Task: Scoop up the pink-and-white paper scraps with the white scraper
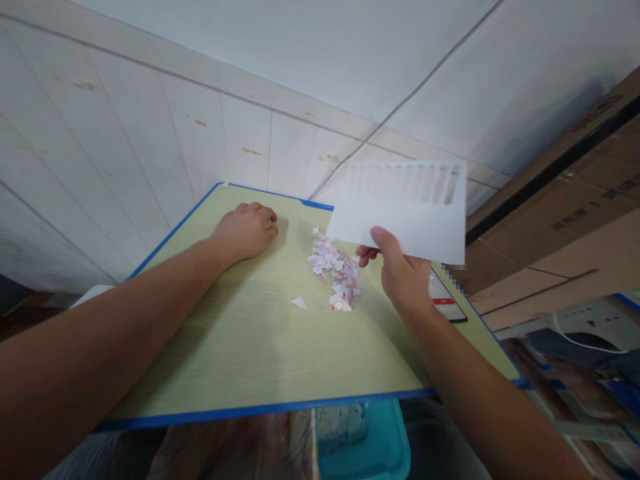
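In my right hand (397, 267) is a flat white slotted panel (400, 217), gripped by its lower edge with the thumb on top. A row of narrow slots runs along its far side. It is held tilted above the right part of the table. To the left of that hand lies a loose heap of torn paper scraps (333, 267), white and pinkish, with one scrap (299, 302) apart from it. My left hand (247, 230) rests on the table left of the heap, its fingers loosely bent, thumb apart, with nothing visible in it.
The pale green table (240, 353) has a blue edge and stands against a white panelled wall. A phone (447, 300) lies near its right edge, partly behind my right wrist. Cardboard boxes (565, 207) are stacked at right. Below the front edge is a turquoise bin (387, 447).
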A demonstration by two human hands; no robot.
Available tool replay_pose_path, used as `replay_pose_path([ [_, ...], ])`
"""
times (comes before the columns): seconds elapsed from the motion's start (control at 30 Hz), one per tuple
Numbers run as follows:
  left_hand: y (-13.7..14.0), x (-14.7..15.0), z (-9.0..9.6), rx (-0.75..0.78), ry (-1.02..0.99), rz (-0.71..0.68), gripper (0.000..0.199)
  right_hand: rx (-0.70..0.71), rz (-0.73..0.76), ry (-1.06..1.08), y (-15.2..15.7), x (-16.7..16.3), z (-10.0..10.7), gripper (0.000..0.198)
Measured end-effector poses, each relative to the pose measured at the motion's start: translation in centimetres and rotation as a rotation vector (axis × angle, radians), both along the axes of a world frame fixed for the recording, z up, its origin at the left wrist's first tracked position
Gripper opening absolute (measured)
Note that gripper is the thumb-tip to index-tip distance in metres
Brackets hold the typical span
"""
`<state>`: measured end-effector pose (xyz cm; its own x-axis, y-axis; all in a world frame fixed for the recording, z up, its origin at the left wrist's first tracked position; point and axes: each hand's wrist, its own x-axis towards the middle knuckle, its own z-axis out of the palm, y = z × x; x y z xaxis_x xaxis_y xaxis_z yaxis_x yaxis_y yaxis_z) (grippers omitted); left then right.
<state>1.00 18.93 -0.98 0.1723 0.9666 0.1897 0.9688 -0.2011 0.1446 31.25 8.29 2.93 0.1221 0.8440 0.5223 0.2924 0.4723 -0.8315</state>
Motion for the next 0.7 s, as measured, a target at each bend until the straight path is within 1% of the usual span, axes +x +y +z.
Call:
replay_pose_path([
  [0.07,0.0,0.0,0.0,0.002,-0.005,0.003,0.059,0.049,-0.078,0.032,0.3,0.4,0.0,0.039],
  [0.13,0.0,0.0,0.0,0.004,-0.011,0.003,0.058,0.019,-0.063,-0.002,0.5,0.6,0.0,0.041],
  [0.2,0.1,-0.1,-0.1,0.007,-0.01,0.003,0.058,-0.086,0.059,-0.084,0.4,0.5,-0.2,0.042],
  [0.27,0.1,-0.1,-0.1,0.006,-0.009,-0.001,0.058,-0.218,0.223,-0.165,0.0,0.2,-0.4,0.043],
  [0.33,0.0,-0.2,-0.1,0.002,-0.015,-0.009,0.057,-0.321,0.353,-0.201,-0.4,-0.1,-0.7,0.042],
  [0.43,-0.2,-0.2,0.0,-0.003,-0.035,-0.015,0.054,-0.392,0.438,-0.2,-0.9,-0.5,-1.1,0.039],
  [0.53,-0.2,-0.2,0.1,-0.008,-0.036,-0.01,0.055,-0.426,0.453,-0.188,-0.8,-0.5,-1.2,0.036],
  [0.6,-0.2,-0.1,0.2,-0.012,-0.028,-0.003,0.057,-0.441,0.433,-0.187,-0.6,-0.5,-1.2,0.034],
  [0.7,-0.2,0.0,0.2,-0.01,-0.022,-0.005,0.062,-0.393,0.373,-0.176,-0.3,-0.4,-1.1,0.028],
])
